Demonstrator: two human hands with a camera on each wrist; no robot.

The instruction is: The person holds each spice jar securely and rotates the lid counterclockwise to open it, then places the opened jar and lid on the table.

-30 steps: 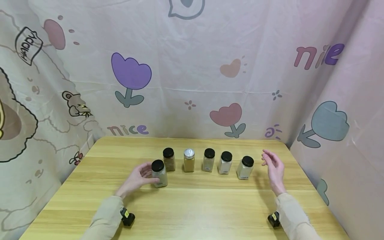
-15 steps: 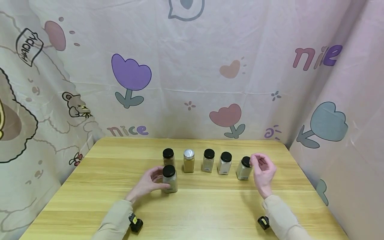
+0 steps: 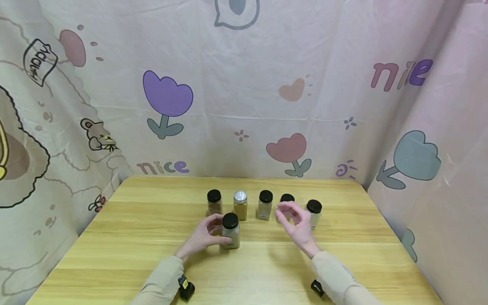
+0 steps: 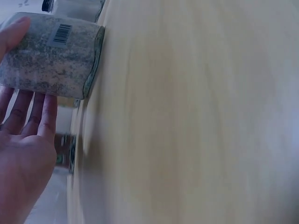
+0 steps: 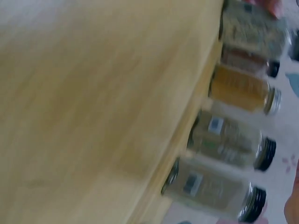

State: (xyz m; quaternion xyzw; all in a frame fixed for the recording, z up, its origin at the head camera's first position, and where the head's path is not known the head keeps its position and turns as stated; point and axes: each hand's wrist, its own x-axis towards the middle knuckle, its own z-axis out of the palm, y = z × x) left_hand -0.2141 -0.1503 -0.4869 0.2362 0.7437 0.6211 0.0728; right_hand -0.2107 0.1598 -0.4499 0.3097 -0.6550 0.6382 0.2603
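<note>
My left hand (image 3: 203, 238) grips a clear spice jar (image 3: 232, 238) with a black lid, thumb in front and fingers behind. In the left wrist view this jar (image 4: 51, 58) shows greyish flaked contents and a barcode label; it stands upright close over the table. My right hand (image 3: 299, 228) is in the air to its right, fingers loosely bent and holding nothing. It overlaps a black-lidded jar (image 3: 287, 198) of pale contents in the back row. Only a sliver of the right hand (image 5: 293, 200) shows at the edge of the right wrist view.
Behind stand a brown-filled jar (image 3: 214, 203), a silver-capped jar of yellow powder (image 3: 240, 207) and a black-lidded jar (image 3: 264, 206). Another black-lidded jar (image 3: 314, 212) is partly behind my right hand. A patterned curtain (image 3: 228, 84) hangs beyond the wooden table (image 3: 251, 275).
My left hand has carried the gripped jar to the right and nearer me. My right hand has swept left from the table's right side, past the rightmost jar.
</note>
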